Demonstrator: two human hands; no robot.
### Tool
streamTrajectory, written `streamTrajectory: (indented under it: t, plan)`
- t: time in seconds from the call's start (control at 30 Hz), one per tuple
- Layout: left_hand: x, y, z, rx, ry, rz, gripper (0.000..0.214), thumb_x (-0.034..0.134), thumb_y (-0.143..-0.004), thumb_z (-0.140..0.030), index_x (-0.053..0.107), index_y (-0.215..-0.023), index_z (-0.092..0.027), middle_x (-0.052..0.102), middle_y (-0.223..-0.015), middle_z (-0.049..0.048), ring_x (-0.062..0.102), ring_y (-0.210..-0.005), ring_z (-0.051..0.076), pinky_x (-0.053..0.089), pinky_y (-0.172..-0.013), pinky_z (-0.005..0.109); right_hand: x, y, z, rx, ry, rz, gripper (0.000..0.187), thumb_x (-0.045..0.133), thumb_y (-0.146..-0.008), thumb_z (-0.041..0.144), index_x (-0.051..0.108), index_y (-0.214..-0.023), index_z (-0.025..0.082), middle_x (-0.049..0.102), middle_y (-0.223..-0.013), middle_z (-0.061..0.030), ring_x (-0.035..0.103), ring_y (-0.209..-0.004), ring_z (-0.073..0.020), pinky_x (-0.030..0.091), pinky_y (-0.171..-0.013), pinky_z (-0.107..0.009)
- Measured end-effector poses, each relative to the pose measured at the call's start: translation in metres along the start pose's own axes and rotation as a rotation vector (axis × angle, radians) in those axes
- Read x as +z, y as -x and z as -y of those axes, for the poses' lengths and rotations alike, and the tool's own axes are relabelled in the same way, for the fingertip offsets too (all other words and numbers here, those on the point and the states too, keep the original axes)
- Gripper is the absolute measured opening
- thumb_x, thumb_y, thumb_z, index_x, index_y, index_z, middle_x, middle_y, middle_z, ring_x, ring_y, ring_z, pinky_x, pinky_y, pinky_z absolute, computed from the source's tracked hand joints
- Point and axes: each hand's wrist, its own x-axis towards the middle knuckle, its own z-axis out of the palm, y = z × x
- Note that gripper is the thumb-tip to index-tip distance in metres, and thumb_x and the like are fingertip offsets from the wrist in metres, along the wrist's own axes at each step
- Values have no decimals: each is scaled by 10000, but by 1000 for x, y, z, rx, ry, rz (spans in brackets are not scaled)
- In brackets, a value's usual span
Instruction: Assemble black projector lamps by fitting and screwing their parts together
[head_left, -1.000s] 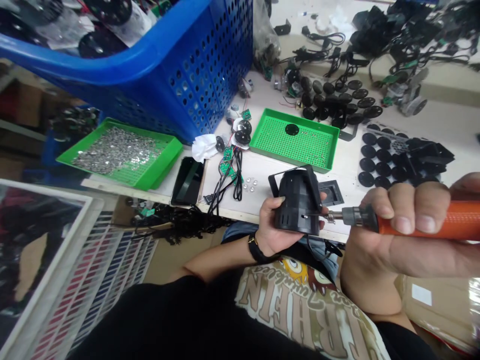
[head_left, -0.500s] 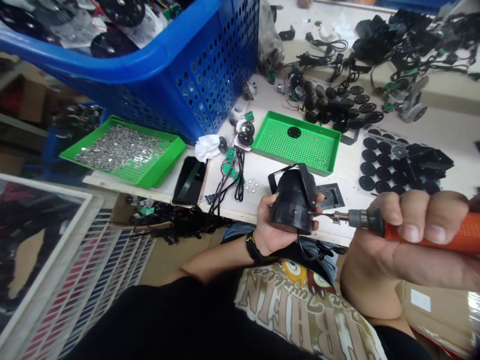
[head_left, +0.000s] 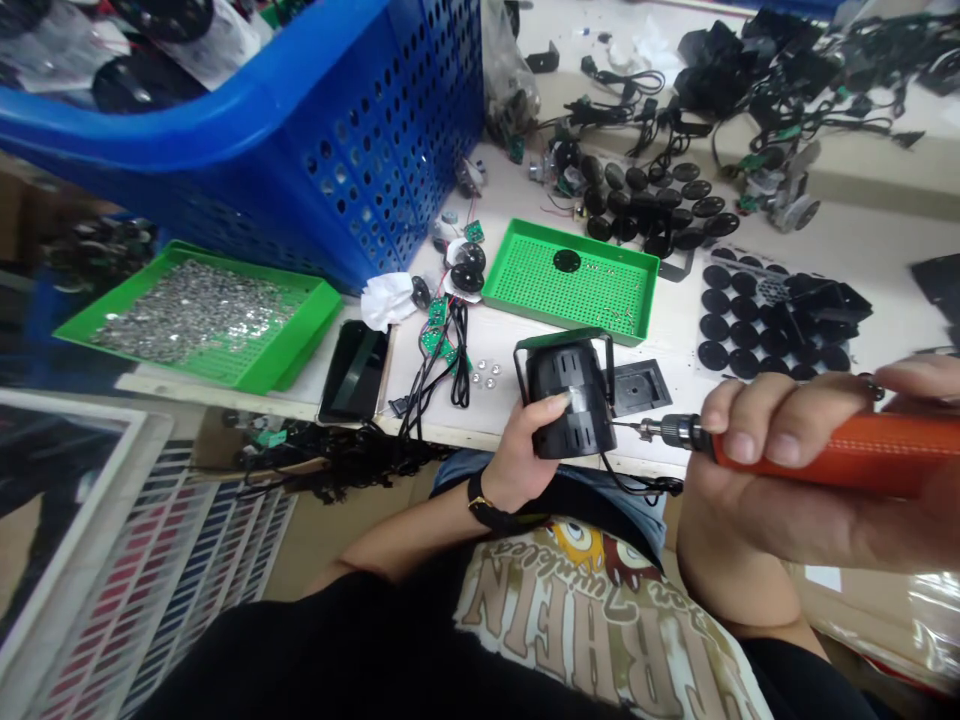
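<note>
My left hand (head_left: 529, 445) is closed around a black lamp housing (head_left: 574, 405), thumb across its slotted side. A U-shaped bracket stands over the housing, and a black cord hangs from its lower right. In my closed right hand (head_left: 795, 460) lies an orange electric screwdriver (head_left: 832, 450). Its thin bit points left, with the tip at or very near the housing's right side; contact is not certain. Behind the housing a black rectangular base plate (head_left: 641, 388) rests on the table.
A green tray of screws (head_left: 292, 375) and a phone (head_left: 355, 370) lie left, below a large blue basket (head_left: 285, 165). Another green tray (head_left: 510, 290) holds a black disc and a few screws. Black discs (head_left: 742, 335), circuit boards and cables cover much of the white table (head_left: 847, 215).
The lamp housing has been turned in my left hand, so its slotted side now faces up under my thumb. The screwdriver has shifted slightly left, staying at the housing's right side.
</note>
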Motion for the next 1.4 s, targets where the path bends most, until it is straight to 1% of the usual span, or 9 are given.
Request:
streamTrajectory:
  t: [0.13,0.3,0.47,0.67,0.8,0.97,1.1,1.33,1.4]
  plan:
    - [1,1,-2,174,-141,-100,533,911,-642,-323,669,-1105,-217,741,-944,24,726,-829,229,615,-795,404,16,0,-18,-124,-16,38,185,663,-859,353,726,-980,228,641,-548,45,580,-431,-153,544,-477,-336]
    - [-2,-3,-1,213,-211,-187,552,939,-627,-297,635,-1083,-227,720,-946,5,698,-818,185,596,-759,342,25,0,-48,-211,-7,45,117,654,-865,370,628,-881,257,526,-482,104,491,-358,-115,503,-409,-268]
    - [-5,-6,-3,166,-208,-165,558,919,-642,-311,626,-1107,-217,711,-954,7,689,-826,184,593,-763,347,22,-1,-47,-119,-47,13,128,638,-863,360,600,-828,243,517,-473,103,463,-348,-102,493,-412,-257]
    - [-1,-6,-5,169,-202,-152,526,912,-650,-308,637,-1089,-218,715,-950,-2,708,-866,200,593,-813,364,19,-1,-38,-120,-9,53,136,673,-837,368,606,-806,254,549,-491,77,512,-366,-127,512,-431,-302]
    - [-2,-10,-5,120,-161,-146,488,888,-661,-285,637,-1072,-205,726,-943,7,720,-902,212,575,-857,361,23,-3,-46,-87,-2,11,174,675,-838,393,576,-776,264,504,-460,96,458,-335,-112,479,-398,-277]
    - [-5,-16,-7,65,-153,-167,478,871,-678,-292,654,-1092,-194,744,-955,25,729,-926,235,574,-877,381,29,-11,-63,-113,-59,67,180,714,-832,376,595,-773,256,500,-454,107,447,-314,-102,462,-367,-248]
    - [-10,-19,-11,19,-160,-187,431,857,-698,-307,673,-1065,-178,742,-982,40,721,-953,223,571,-893,370,29,-21,-71,26,-78,70,280,700,-851,424,522,-709,261,456,-424,116,396,-291,-97,422,-342,-237]
    - [-8,-14,-13,146,-233,-171,471,870,-672,-265,642,-1081,-216,716,-914,-6,695,-828,182,563,-815,330,28,-18,-58,-48,-115,263,270,714,-872,410,519,-748,271,478,-440,113,427,-294,-98,451,-359,-246]
    - [-7,-14,-13,117,-240,-169,480,882,-657,-252,636,-1068,-217,717,-912,-10,696,-819,179,561,-808,328,26,-19,-60,-24,-128,309,257,690,-889,398,527,-740,266,493,-444,103,446,-304,-101,454,-358,-244]
